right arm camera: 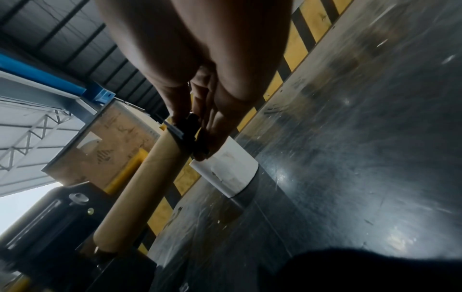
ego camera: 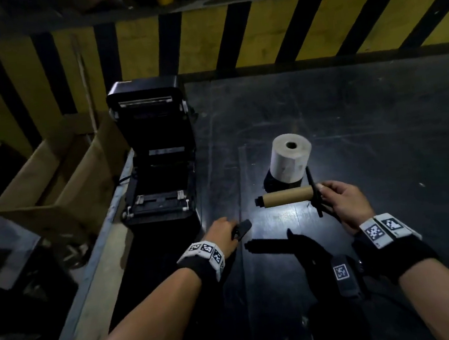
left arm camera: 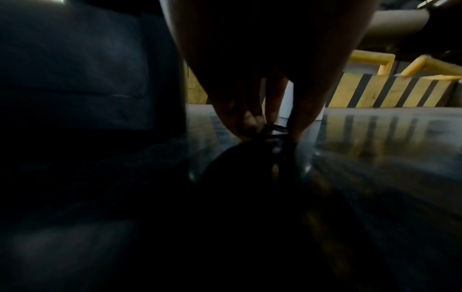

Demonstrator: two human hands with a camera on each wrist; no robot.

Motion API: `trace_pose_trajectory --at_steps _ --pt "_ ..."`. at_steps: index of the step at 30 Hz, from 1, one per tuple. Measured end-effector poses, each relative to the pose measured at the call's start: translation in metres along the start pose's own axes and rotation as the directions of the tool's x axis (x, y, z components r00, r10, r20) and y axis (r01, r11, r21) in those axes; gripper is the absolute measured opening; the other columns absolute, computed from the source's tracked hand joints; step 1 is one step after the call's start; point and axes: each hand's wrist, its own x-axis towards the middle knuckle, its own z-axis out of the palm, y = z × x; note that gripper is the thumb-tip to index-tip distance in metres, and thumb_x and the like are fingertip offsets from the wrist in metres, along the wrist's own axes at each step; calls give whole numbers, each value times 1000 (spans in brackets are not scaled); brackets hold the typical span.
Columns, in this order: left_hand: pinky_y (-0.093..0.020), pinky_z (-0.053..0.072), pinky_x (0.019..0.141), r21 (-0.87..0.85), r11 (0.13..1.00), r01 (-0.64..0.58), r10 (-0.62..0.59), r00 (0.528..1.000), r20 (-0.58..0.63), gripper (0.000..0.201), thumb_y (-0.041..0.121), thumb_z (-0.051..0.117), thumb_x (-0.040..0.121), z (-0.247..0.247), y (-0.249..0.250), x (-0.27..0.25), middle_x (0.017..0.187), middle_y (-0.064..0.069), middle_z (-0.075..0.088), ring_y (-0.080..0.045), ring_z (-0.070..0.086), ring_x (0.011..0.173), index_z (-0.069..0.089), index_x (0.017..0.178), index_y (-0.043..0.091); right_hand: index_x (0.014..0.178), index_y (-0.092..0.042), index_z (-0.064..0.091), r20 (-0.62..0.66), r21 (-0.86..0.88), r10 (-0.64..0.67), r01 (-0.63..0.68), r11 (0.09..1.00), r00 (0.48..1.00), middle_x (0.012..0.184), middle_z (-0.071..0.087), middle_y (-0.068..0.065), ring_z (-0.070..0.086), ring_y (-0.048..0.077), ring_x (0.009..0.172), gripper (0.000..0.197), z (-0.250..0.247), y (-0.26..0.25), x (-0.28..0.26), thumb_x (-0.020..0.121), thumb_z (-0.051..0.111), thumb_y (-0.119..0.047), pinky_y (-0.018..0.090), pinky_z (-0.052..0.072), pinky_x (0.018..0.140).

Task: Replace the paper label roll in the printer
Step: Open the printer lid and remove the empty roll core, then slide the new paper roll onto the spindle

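A black label printer (ego camera: 158, 160) stands at the table's left edge with its lid raised and its roll bay bare. A full white label roll (ego camera: 291, 161) stands on end to its right. My right hand (ego camera: 342, 203) grips the black spindle by its flange (ego camera: 313, 192), with the bare brown cardboard core (ego camera: 287, 197) on it pointing left above the table. The same core (right arm camera: 140, 189) and white roll (right arm camera: 225, 171) show in the right wrist view. My left hand (ego camera: 222, 229) pinches a small black flat part (ego camera: 242, 229) low over the table, seen as the black part (left arm camera: 272, 131).
An open cardboard box (ego camera: 58, 181) sits left of the printer, beyond the table edge. A yellow-and-black striped barrier (ego camera: 259, 33) runs behind the dark table (ego camera: 350, 115). A black strap with a marker tag (ego camera: 342, 271) lies near my right wrist.
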Motion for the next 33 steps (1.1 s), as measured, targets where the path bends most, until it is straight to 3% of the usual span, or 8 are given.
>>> trace_pose_trajectory --at_steps 4,7,9,17,23,27,30,33 --pt "-40 45 98 -12 998 56 -56 998 -4 49 23 64 79 2 -5 2 126 -15 51 -34 52 117 53 123 6 78 -11 63 47 -30 8 -6 1000 999 74 60 13 61 7 51 18 2 6 5 89 51 -4 16 54 54" --pt "-31 40 104 -314 949 -15 -15 996 -92 77 34 76 69 -15 4 3 133 -5 52 -24 50 124 44 136 12 79 -9 64 81 -46 7 -4 999 997 73 58 15 60 8 50 17 6 7 11 89 52 -4 17 55 54" --pt "-26 42 99 -474 878 -67 14 993 -115 84 32 81 66 -31 18 2 129 2 55 -15 55 116 40 139 20 84 -5 64 94 -51 11 -6 999 995 72 59 15 61 10 50 14 8 5 15 89 51 -4 17 55 53" --pt "-25 49 81 -396 900 -184 126 978 -167 35 24 76 73 -51 47 9 97 -3 73 -10 63 84 69 107 18 96 -1 66 125 -93 -32 44 995 992 77 64 11 64 13 60 15 2 -2 23 89 53 -5 19 56 59" --pt "-30 51 84 -450 893 -12 -69 984 -164 35 23 80 69 -48 14 20 96 -8 75 -18 68 90 73 101 12 94 -4 61 -47 -172 -132 122 977 990 58 67 -3 61 -4 45 13 -46 -17 32 90 50 0 7 49 46" --pt "-23 43 75 -532 838 119 -242 956 -167 32 27 80 68 -33 4 25 90 -11 74 -16 63 83 75 95 10 100 0 62 -64 -334 -169 139 932 983 76 61 10 58 -5 42 15 -65 -14 38 89 52 -2 5 47 46" --pt "-22 41 72 -530 840 113 -219 966 -141 31 24 79 71 -21 23 24 85 -9 71 -16 62 82 74 96 7 91 2 64 26 -457 -82 85 885 996 69 61 10 59 3 45 12 -64 3 37 88 53 -3 8 47 44" --pt "-21 41 68 -389 915 112 -168 979 -112 30 29 75 73 -3 44 19 92 -9 74 -19 66 84 74 96 11 80 -16 71 134 -648 -6 93 756 991 79 68 12 64 23 71 13 -62 33 41 86 59 -11 29 54 69"
